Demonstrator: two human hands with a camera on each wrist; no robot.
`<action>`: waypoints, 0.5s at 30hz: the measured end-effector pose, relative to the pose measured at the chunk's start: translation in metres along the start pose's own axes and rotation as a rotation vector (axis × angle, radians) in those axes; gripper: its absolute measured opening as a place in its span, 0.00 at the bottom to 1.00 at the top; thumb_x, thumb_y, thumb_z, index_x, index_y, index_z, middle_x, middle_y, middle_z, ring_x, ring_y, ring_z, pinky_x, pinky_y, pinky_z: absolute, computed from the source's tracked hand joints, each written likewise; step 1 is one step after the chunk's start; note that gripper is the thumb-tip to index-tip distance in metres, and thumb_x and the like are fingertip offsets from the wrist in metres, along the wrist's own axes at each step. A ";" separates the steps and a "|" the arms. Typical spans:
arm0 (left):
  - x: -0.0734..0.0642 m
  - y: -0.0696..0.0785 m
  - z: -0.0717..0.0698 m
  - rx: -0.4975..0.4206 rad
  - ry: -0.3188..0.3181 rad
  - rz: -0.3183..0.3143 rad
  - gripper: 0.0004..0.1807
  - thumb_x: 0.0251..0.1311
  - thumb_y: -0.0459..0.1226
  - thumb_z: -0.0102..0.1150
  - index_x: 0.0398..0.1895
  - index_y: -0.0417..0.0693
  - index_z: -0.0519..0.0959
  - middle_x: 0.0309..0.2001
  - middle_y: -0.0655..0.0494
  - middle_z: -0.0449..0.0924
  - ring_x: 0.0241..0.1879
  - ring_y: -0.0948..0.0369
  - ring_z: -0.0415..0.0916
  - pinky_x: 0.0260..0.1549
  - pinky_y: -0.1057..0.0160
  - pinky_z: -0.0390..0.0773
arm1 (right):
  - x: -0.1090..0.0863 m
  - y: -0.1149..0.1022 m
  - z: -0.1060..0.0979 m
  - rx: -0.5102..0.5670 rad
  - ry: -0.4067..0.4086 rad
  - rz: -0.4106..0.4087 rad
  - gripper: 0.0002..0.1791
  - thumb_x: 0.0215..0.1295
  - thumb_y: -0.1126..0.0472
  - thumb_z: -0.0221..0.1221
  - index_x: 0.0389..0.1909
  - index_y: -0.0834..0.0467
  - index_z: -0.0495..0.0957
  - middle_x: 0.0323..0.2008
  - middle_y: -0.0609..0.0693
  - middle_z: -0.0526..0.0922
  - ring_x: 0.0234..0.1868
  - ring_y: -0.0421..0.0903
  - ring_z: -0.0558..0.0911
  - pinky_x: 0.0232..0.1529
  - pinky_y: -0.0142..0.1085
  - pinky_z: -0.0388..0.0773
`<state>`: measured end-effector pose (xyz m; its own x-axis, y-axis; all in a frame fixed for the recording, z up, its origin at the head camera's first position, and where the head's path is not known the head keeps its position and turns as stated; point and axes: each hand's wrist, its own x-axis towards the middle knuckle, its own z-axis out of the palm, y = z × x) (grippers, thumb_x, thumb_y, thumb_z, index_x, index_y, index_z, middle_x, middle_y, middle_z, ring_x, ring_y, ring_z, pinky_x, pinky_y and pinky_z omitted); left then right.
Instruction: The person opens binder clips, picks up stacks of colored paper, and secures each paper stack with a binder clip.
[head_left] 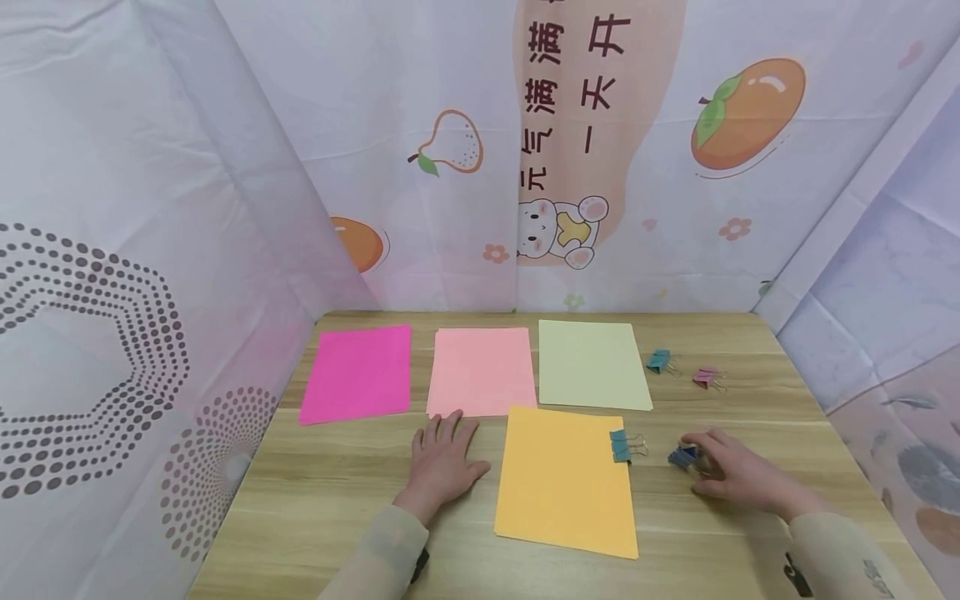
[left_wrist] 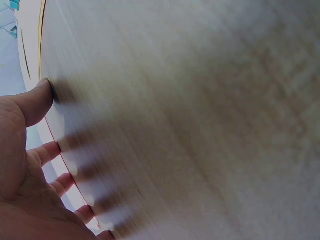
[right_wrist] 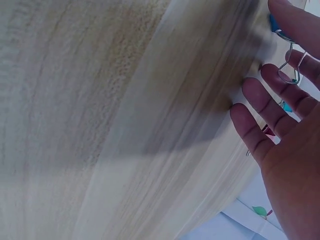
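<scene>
My left hand (head_left: 444, 460) lies palm down on the wooden table with fingers spread, its fingertips near the light pink sheets (head_left: 482, 371). In the left wrist view its thumb (left_wrist: 37, 104) and fingertips touch the tabletop. My right hand (head_left: 738, 472) is around a dark blue binder clip (head_left: 682, 457), thumb and fingers parted on either side of it. The right wrist view shows the clip's wire handles (right_wrist: 291, 65) between thumb and fingers. Left of that hand, a teal binder clip (head_left: 620, 447) sits at the right edge of the orange-yellow sheets (head_left: 564, 483).
Magenta sheets (head_left: 358, 374) lie at the back left and pale green sheets (head_left: 592, 365) right of the light pink ones. Another teal clip (head_left: 659, 360) and a pink clip (head_left: 706, 377) lie at the back right. Printed curtains (head_left: 450, 225) stand behind and beside the table (head_left: 300, 508).
</scene>
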<state>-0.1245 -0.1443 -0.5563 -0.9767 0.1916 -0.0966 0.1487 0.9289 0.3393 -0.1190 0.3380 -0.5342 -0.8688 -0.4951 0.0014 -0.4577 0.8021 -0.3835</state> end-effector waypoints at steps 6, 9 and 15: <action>0.000 0.000 0.000 0.009 -0.001 0.001 0.38 0.63 0.58 0.63 0.75 0.59 0.67 0.77 0.48 0.58 0.76 0.38 0.49 0.69 0.30 0.51 | -0.001 0.000 0.001 0.021 -0.044 0.055 0.37 0.52 0.49 0.76 0.60 0.60 0.76 0.43 0.45 0.75 0.42 0.41 0.77 0.44 0.43 0.82; 0.000 0.000 -0.001 0.010 -0.001 0.003 0.38 0.63 0.57 0.64 0.75 0.58 0.67 0.77 0.47 0.58 0.76 0.37 0.50 0.69 0.30 0.51 | -0.002 0.000 0.001 0.028 -0.050 0.060 0.37 0.52 0.48 0.76 0.60 0.60 0.76 0.42 0.44 0.74 0.41 0.39 0.77 0.42 0.41 0.82; 0.000 0.000 0.000 0.008 0.008 0.012 0.38 0.63 0.56 0.64 0.74 0.57 0.67 0.76 0.47 0.59 0.75 0.37 0.50 0.68 0.29 0.52 | -0.004 -0.001 0.002 0.006 -0.039 0.053 0.38 0.52 0.45 0.75 0.60 0.60 0.77 0.39 0.41 0.72 0.38 0.35 0.73 0.40 0.38 0.79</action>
<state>-0.1244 -0.1442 -0.5560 -0.9759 0.2007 -0.0851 0.1621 0.9291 0.3324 -0.1143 0.3381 -0.5359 -0.8835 -0.4651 -0.0553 -0.4104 0.8257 -0.3871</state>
